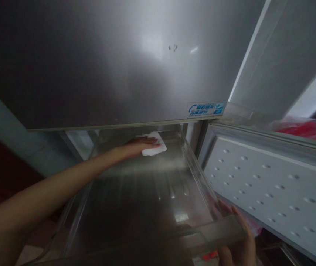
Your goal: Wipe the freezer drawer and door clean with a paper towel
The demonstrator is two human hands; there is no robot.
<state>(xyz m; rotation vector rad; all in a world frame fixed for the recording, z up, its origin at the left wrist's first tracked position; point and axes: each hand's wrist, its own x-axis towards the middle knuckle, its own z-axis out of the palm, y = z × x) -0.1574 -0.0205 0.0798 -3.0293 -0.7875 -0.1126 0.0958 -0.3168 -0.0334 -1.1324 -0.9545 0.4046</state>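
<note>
My left hand (148,143) reaches in from the left and lies flat, fingers stretched out, on a folded white cloth (158,147). Under the cloth is the bottom of a clear plastic drawer (135,192), toward its back end. The drawer is pulled out below a closed upper door. At the drawer's near right corner, my right hand (239,240) is wrapped round the front edge, with fingers on the outer side and below. Part of the right hand is hidden behind the drawer's front.
A metallic grey door panel (113,66) with a blue-lettered sticker (206,109) hangs over the drawer. On the right a lower door stands open, its white dimpled inner panel (268,184) beside the drawer. Red and clear plastic bagging (307,127) lies behind that door.
</note>
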